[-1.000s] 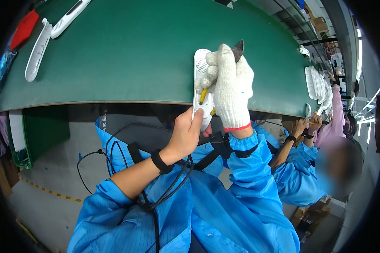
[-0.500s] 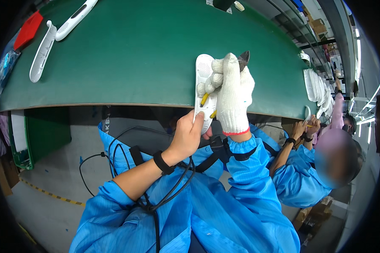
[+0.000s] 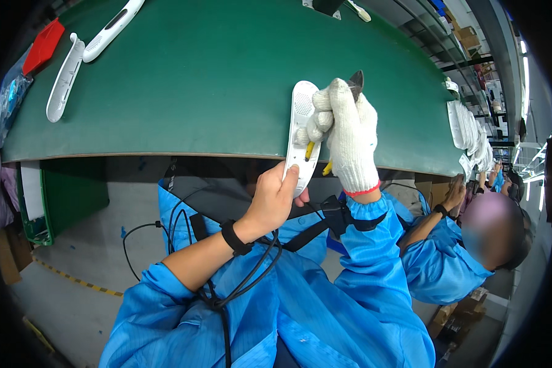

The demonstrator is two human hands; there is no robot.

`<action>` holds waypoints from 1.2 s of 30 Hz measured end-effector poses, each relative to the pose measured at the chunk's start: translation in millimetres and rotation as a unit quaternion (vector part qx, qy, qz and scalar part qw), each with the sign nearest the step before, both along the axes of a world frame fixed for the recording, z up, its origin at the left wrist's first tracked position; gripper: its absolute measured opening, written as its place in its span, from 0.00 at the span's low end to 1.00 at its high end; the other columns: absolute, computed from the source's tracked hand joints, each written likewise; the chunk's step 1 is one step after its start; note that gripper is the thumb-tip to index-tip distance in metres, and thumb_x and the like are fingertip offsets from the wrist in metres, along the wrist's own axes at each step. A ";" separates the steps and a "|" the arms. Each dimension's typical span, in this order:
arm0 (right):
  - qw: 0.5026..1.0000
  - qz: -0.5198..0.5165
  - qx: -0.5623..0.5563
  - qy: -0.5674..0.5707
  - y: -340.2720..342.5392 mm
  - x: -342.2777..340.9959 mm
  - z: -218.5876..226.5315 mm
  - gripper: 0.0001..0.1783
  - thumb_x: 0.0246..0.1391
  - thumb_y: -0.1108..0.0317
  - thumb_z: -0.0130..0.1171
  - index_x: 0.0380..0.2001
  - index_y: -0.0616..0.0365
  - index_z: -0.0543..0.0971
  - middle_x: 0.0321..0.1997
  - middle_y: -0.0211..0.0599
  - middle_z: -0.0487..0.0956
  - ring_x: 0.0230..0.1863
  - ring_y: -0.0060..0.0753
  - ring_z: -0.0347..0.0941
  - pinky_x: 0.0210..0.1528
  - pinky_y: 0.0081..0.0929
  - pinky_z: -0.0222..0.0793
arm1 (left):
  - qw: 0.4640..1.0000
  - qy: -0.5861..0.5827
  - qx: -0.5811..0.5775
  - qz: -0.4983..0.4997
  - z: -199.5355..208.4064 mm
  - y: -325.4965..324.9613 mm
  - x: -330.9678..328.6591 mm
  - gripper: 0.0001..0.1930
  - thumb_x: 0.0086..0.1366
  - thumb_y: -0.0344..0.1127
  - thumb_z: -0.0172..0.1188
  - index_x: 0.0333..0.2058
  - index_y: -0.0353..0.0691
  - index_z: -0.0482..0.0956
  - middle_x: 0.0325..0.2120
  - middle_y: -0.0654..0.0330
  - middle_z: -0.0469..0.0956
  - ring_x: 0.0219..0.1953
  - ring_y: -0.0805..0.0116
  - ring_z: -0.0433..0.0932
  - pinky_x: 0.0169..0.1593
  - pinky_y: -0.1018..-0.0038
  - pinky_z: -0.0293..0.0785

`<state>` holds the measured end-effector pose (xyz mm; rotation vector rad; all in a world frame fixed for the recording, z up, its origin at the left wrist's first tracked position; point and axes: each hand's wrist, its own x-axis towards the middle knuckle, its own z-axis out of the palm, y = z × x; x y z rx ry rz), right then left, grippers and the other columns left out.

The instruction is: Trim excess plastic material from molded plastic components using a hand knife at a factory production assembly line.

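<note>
My bare left hand (image 3: 272,195) is closed on the lower end of a long white plastic shell (image 3: 301,126), with the thumb on its face. The shell stands tilted over the table's front edge, and its rounded upper end has a patch of small holes. My right hand (image 3: 348,138), in a white knitted glove with a red cuff, is closed around yellow-handled pliers (image 3: 357,83). Their dark metal head points up above the glove, while the handle ends show below the fingers. The gloved fingers lie against the shell's right edge.
The green table (image 3: 184,92) carries two white shell pieces (image 3: 65,80) and a red tray (image 3: 43,46) at the far left. Stacked white parts (image 3: 466,129) lie at the right. A co-worker (image 3: 454,245) sits close on my right. Black cables (image 3: 251,270) hang across my lap.
Both hands, with the shell and pliers, have shifted slightly right in view. The co-worker's hands have come together at the right; the white piece they held has been lowered.
</note>
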<state>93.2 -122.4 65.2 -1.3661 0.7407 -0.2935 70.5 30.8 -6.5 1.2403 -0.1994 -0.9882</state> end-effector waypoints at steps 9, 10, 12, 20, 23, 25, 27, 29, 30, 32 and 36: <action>1.000 -0.004 0.027 -0.009 1.5 3.0 1.7 0.21 0.68 0.53 0.53 0.32 0.62 0.75 0.18 0.32 0.72 0.16 0.28 0.72 0.20 0.28 0.72 | 1.000 0.005 0.018 -0.016 3.7 3.8 2.0 0.19 0.79 0.40 0.39 0.39 0.31 0.74 0.22 0.58 0.78 0.23 0.74 0.75 0.31 0.76 0.73; 1.000 -0.014 0.025 -0.006 4.0 3.8 4.1 0.21 0.69 0.53 0.52 0.31 0.62 0.74 0.17 0.30 0.68 0.16 0.29 0.69 0.20 0.32 0.73 | 1.000 0.003 0.024 -0.019 4.5 3.6 2.0 0.19 0.79 0.40 0.39 0.39 0.31 0.74 0.22 0.58 0.78 0.24 0.74 0.75 0.31 0.76 0.73; 1.000 -0.028 0.011 -0.006 8.5 3.0 2.2 0.21 0.69 0.53 0.52 0.31 0.63 0.74 0.17 0.30 0.68 0.16 0.29 0.69 0.20 0.31 0.73 | 0.999 0.004 0.031 -0.024 5.5 3.8 1.9 0.19 0.79 0.40 0.39 0.39 0.31 0.74 0.22 0.59 0.78 0.24 0.75 0.75 0.31 0.76 0.73; 0.994 -0.097 -0.050 0.027 18.6 8.1 3.6 0.22 0.68 0.53 0.53 0.34 0.66 0.76 0.16 0.31 0.69 0.16 0.27 0.71 0.19 0.28 0.71 | 0.997 -0.027 0.062 -0.034 8.4 5.1 1.9 0.19 0.79 0.39 0.39 0.37 0.30 0.74 0.21 0.59 0.77 0.23 0.75 0.75 0.31 0.75 0.73; 0.997 -0.054 -0.037 0.034 13.6 7.4 5.7 0.23 0.68 0.53 0.53 0.34 0.66 0.77 0.17 0.31 0.71 0.16 0.26 0.71 0.19 0.27 0.71 | 0.997 -0.032 0.064 -0.038 8.9 7.2 4.5 0.19 0.79 0.39 0.39 0.37 0.30 0.74 0.21 0.59 0.77 0.23 0.74 0.75 0.31 0.75 0.73; 0.997 -0.063 0.011 0.033 11.5 7.3 6.6 0.23 0.67 0.53 0.54 0.34 0.66 0.77 0.19 0.32 0.73 0.17 0.26 0.71 0.19 0.26 0.70 | 0.997 -0.033 0.056 -0.039 8.4 7.1 4.3 0.19 0.79 0.39 0.39 0.37 0.30 0.74 0.21 0.59 0.77 0.23 0.74 0.75 0.31 0.75 0.73; 0.998 -0.060 0.007 0.030 10.6 6.1 5.4 0.22 0.67 0.53 0.54 0.34 0.66 0.77 0.19 0.32 0.73 0.17 0.26 0.71 0.20 0.26 0.69 | 0.997 -0.032 0.050 -0.038 7.8 7.0 3.9 0.19 0.79 0.39 0.39 0.37 0.30 0.74 0.21 0.59 0.77 0.23 0.74 0.75 0.31 0.74 0.73; 0.998 -0.058 0.003 0.028 11.1 4.8 2.3 0.22 0.67 0.53 0.54 0.34 0.66 0.77 0.20 0.32 0.74 0.17 0.25 0.70 0.20 0.25 0.69 | 0.998 -0.016 0.040 -0.034 6.5 5.6 2.7 0.18 0.79 0.38 0.39 0.37 0.30 0.74 0.22 0.58 0.77 0.23 0.74 0.75 0.31 0.74 0.73; 0.998 -0.059 -0.003 0.018 11.8 3.6 0.5 0.20 0.67 0.54 0.55 0.35 0.65 0.77 0.20 0.33 0.75 0.16 0.25 0.71 0.19 0.24 0.69 | 0.999 -0.015 0.040 -0.033 6.9 6.5 2.9 0.18 0.79 0.38 0.39 0.37 0.30 0.74 0.22 0.58 0.77 0.23 0.74 0.75 0.31 0.74 0.73; 0.998 -0.060 -0.009 0.008 15.0 4.6 -1.0 0.19 0.66 0.56 0.57 0.36 0.65 0.76 0.20 0.34 0.76 0.16 0.24 0.72 0.19 0.22 0.69 | 0.997 -0.030 0.055 -0.040 7.2 7.8 3.5 0.18 0.79 0.38 0.39 0.37 0.30 0.73 0.22 0.58 0.77 0.24 0.74 0.75 0.32 0.74 0.73; 0.992 -0.127 -0.026 0.001 23.1 7.0 0.7 0.17 0.67 0.57 0.56 0.38 0.63 0.76 0.22 0.35 0.78 0.17 0.24 0.72 0.20 0.23 0.70 | 0.998 -0.019 0.047 -0.046 8.8 4.6 5.4 0.18 0.78 0.37 0.39 0.37 0.30 0.73 0.22 0.58 0.78 0.24 0.73 0.76 0.32 0.74 0.73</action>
